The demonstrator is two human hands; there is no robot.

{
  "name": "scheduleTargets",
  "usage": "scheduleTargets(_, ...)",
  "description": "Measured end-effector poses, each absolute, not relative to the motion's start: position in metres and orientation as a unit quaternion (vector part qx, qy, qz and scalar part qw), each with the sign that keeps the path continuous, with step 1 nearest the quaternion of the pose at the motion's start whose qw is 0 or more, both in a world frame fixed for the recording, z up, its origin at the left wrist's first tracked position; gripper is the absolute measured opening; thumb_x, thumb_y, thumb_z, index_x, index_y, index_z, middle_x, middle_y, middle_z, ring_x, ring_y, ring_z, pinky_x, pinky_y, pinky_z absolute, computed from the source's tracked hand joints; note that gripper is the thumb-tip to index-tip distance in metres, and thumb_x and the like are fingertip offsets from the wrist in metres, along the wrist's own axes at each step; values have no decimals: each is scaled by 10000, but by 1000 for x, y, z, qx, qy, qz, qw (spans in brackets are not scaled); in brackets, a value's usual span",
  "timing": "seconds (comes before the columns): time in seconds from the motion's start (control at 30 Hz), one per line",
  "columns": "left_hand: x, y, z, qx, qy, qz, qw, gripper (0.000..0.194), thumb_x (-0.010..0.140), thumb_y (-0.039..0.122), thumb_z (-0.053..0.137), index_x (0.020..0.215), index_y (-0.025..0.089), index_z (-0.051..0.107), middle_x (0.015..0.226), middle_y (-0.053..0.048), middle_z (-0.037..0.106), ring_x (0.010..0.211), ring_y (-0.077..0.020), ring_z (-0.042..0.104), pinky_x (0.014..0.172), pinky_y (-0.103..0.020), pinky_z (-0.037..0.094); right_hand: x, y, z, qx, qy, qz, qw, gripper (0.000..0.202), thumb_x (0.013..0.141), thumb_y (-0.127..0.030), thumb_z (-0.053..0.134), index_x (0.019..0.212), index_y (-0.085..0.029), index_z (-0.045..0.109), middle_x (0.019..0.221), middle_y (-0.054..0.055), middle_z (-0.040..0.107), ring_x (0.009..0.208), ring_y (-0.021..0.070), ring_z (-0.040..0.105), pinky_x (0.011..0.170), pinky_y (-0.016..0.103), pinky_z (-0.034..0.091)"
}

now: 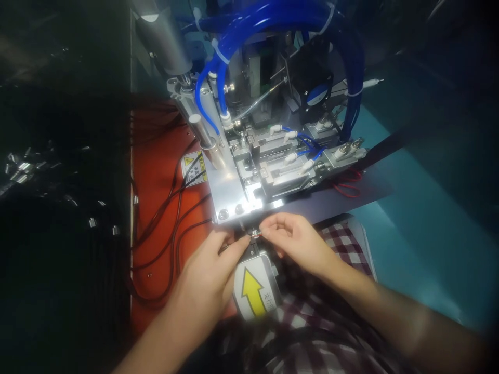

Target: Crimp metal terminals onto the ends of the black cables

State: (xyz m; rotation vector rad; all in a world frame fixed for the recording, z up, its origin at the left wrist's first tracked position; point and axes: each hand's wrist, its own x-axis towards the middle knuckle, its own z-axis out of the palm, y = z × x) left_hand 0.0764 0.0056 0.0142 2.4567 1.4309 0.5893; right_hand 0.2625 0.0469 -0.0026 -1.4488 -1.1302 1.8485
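Both hands meet at the front edge of a metal machine [230,195], over a small fixture [254,248]. My left hand [216,265] is closed, thumb and fingers pinched at the fixture's left side, on something too small to make out. From the right, my right hand [294,239] pinches what looks like the end of a thin reddish wire [258,235] lying across the fixture. Just below the fingertips is a white plate with a yellow arrow [252,291].
Black cables [177,208] curve over the orange base [156,156] at the left. Thick blue tubes [273,15] arch above the machine. A metal cylinder [169,47] stands at the upper left. Checkered cloth [307,317] lies below, and a teal surface [413,208] extends at the right.
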Motion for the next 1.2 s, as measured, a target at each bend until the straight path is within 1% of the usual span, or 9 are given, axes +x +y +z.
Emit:
scheduleTargets(0.1, 76, 5, 13, 836, 494, 205, 124, 299, 902, 104, 419, 1045, 87, 682, 861, -94, 564, 736, -152, 615, 585, -207, 524, 263, 43, -3, -553, -464, 621, 305, 124, 780, -253, 626, 834, -141, 632, 620, -30, 540, 491, 82, 449, 467, 215, 352)
scheduleTargets(0.3, 76, 5, 12, 835, 491, 218, 121, 297, 914, 106, 406, 1039, 82, 674, 876, -92, 559, 744, -144, 609, 608, -200, 519, 259, 38, -15, -528, -510, 594, 328, 136, 817, -290, 594, 780, -158, 600, 640, -17, 520, 550, 105, 438, 514, 240, 365)
scheduleTargets(0.5, 77, 5, 11, 836, 489, 222, 116, 292, 915, 101, 404, 1034, 80, 670, 879, -87, 554, 742, -138, 605, 609, -196, 515, 257, 37, -18, -537, -505, 599, 312, 136, 840, -289, 551, 772, -172, 565, 605, -38, 472, 518, 99, 402, 495, 238, 339)
scheduleTargets(0.6, 75, 4, 11, 836, 489, 214, 124, 291, 916, 103, 407, 1049, 85, 664, 889, -85, 549, 753, -138, 606, 619, -198, 515, 254, 38, -13, -549, -486, 610, 301, 141, 845, -281, 548, 761, -169, 558, 606, -39, 481, 516, 93, 407, 488, 228, 332)
scheduleTargets(0.73, 74, 4, 12, 839, 487, 208, 128, 296, 916, 104, 406, 1062, 95, 663, 900, -86, 544, 761, -139, 606, 612, -198, 512, 255, 42, -6, -562, -438, 660, 238, 186, 871, -279, 520, 732, -158, 549, 512, -70, 426, 444, 73, 358, 444, 211, 289)
scheduleTargets(0.8, 75, 5, 12, 836, 489, 212, 127, 299, 912, 102, 403, 1048, 95, 669, 883, -84, 546, 746, -140, 607, 604, -202, 516, 257, 43, -4, -560, -447, 663, 216, 203, 877, -298, 516, 740, -156, 564, 481, -77, 412, 425, 75, 348, 434, 213, 281)
scheduleTargets(0.97, 78, 7, 14, 830, 494, 226, 124, 308, 921, 121, 380, 1002, 92, 676, 866, -81, 558, 724, -135, 614, 578, -191, 516, 258, 38, -5, -573, -597, 484, 286, 166, 875, -283, 526, 807, -176, 633, 605, -30, 546, 528, 104, 459, 545, 247, 364)
scheduleTargets(1.1, 79, 7, 15, 826, 497, 230, 133, 294, 922, 130, 387, 1015, 109, 665, 871, -74, 568, 748, -132, 622, 584, -176, 519, 251, 36, -4, -586, -613, 448, 282, 162, 831, -320, 598, 746, -190, 642, 513, -48, 481, 501, 111, 440, 518, 245, 343)
scheduleTargets(1.2, 78, 6, 13, 826, 496, 232, 135, 292, 916, 115, 394, 1023, 111, 665, 882, -78, 569, 760, -132, 623, 600, -179, 521, 246, 36, -2, -593, -612, 434, 293, 145, 802, -294, 625, 696, -196, 634, 504, -47, 463, 500, 111, 428, 515, 243, 340)
